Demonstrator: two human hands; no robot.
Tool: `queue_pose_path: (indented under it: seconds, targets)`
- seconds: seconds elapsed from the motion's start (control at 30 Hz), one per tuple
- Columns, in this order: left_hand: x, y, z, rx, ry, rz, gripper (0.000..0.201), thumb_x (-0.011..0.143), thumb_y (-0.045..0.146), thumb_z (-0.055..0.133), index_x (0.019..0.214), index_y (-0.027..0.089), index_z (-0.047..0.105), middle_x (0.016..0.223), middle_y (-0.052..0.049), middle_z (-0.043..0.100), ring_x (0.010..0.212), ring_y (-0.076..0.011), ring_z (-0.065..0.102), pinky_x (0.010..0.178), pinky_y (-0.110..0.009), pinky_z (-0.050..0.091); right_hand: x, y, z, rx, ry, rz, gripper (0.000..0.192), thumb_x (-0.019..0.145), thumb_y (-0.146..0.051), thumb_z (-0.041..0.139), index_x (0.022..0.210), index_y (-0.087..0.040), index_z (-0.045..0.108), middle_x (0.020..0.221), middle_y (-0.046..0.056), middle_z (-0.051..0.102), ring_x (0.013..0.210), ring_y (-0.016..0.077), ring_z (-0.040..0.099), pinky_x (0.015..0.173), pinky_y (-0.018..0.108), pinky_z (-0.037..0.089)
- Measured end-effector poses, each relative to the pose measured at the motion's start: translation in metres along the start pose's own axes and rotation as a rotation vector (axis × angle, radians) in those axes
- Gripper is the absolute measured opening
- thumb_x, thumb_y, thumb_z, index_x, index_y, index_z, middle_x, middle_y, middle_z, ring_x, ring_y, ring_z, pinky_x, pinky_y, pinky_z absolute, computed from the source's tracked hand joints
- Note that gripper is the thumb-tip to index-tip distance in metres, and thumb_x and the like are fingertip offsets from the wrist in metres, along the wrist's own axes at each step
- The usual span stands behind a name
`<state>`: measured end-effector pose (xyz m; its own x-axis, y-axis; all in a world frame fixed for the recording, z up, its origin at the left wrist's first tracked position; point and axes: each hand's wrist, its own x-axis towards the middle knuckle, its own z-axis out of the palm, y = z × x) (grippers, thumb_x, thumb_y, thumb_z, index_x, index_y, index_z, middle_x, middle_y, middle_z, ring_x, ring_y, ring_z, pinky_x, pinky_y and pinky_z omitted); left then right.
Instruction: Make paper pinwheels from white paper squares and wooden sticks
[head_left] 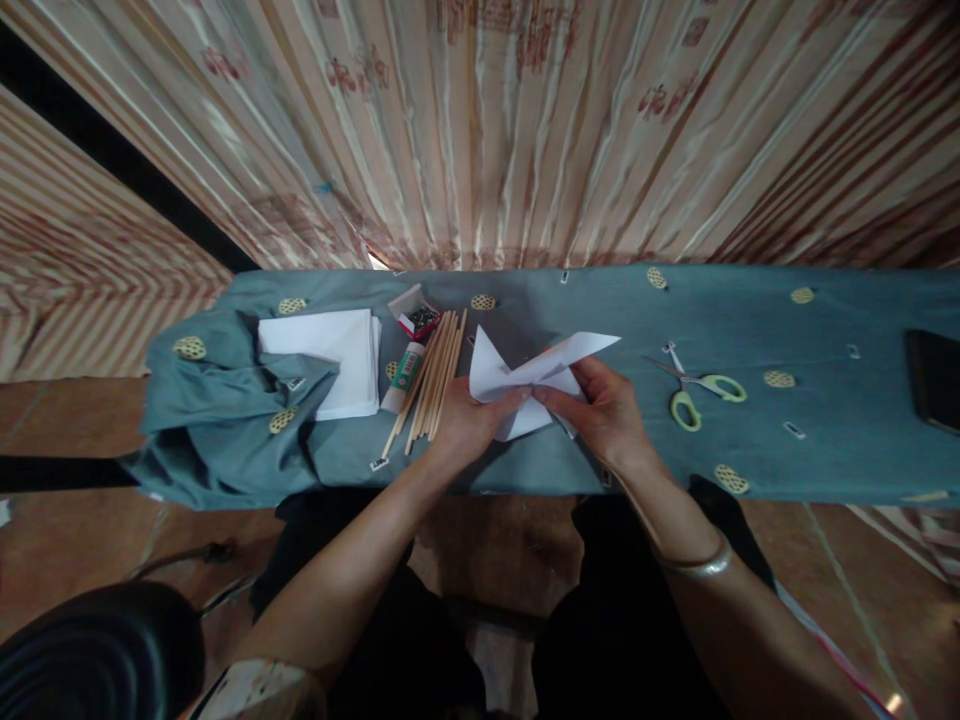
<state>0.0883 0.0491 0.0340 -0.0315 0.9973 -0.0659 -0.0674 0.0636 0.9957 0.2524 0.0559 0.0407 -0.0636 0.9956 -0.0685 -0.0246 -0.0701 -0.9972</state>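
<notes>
Both hands hold a white paper pinwheel shape [491, 365] above the cloth, its corners bent in toward the middle. My left hand [472, 412] grips it from the left, thumb pressed near the centre. From the other side my right hand [604, 405] pinches it, thumb also at the centre and fingers behind the paper. Just left of my left hand lie several thin wooden sticks [435, 375]. Beside them are a glue stick [405, 377] and a small open box of dark pins [420, 318]. Green-handled scissors [697, 385] lie open to the right of my right hand.
A stack of white paper [349, 360] lies at the left, partly under a fold of the blue-green cloth [750, 330] covering the narrow table. A dark phone-like object [934, 375] sits at the right end. A patterned curtain [510, 130] hangs behind the table.
</notes>
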Motion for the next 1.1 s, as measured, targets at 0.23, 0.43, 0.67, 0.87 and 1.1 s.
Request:
queue_pose_path:
  seconds: [0.23, 0.43, 0.67, 0.87, 1.1]
  targets:
    - [0.0003, 0.0015, -0.0006, -0.002, 0.003, -0.039, 0.026, 0.065, 0.035, 0.082, 0.081, 0.016, 0.074, 0.077, -0.006, 0.076, 0.073, -0.0225, 0.070, 0.069, -0.036, 0.059, -0.0004, -0.0006, -0.0006, -0.005, -0.001, 0.003, 0.038, 0.064, -0.037, 0.084, 0.096, -0.023, 0.069, 0.091, 0.003, 0.076, 0.085, 0.0226, 0.069, 0.075, 0.038, 0.059]
    - [0.0009, -0.0020, 0.0014, -0.035, 0.013, -0.033, 0.023, 0.064, 0.034, 0.081, 0.079, 0.017, 0.074, 0.082, -0.007, 0.077, 0.079, -0.0246, 0.072, 0.075, -0.039, 0.059, 0.0002, 0.0002, -0.0004, -0.009, 0.009, 0.001, 0.039, 0.062, -0.040, 0.085, 0.094, -0.023, 0.070, 0.088, 0.002, 0.076, 0.079, 0.0209, 0.068, 0.068, 0.035, 0.059]
    - [0.0015, -0.0023, 0.0029, -0.046, 0.026, -0.041, 0.031, 0.064, 0.036, 0.082, 0.084, 0.015, 0.072, 0.081, -0.008, 0.076, 0.078, -0.0234, 0.070, 0.077, -0.038, 0.059, 0.0012, 0.0022, -0.0014, -0.019, 0.004, 0.008, 0.037, 0.063, -0.040, 0.085, 0.092, -0.022, 0.070, 0.089, 0.003, 0.075, 0.080, 0.0212, 0.068, 0.070, 0.036, 0.058]
    - [0.0025, -0.0047, 0.0014, -0.021, 0.011, -0.035, 0.024, 0.066, 0.036, 0.080, 0.081, 0.019, 0.073, 0.080, -0.005, 0.077, 0.078, -0.0234, 0.071, 0.076, -0.037, 0.059, 0.0010, 0.0035, -0.0015, -0.023, 0.000, 0.020, 0.037, 0.064, -0.039, 0.085, 0.093, -0.022, 0.070, 0.088, 0.003, 0.075, 0.079, 0.0211, 0.068, 0.069, 0.036, 0.058]
    - [0.0010, -0.0010, 0.0019, -0.001, 0.025, -0.027, 0.026, 0.066, 0.035, 0.081, 0.081, 0.015, 0.073, 0.078, -0.007, 0.076, 0.077, -0.0237, 0.071, 0.074, -0.036, 0.059, 0.0004, 0.0038, -0.0006, -0.007, 0.002, 0.061, 0.036, 0.063, -0.037, 0.086, 0.091, -0.021, 0.070, 0.086, 0.003, 0.075, 0.076, 0.0209, 0.068, 0.071, 0.037, 0.057]
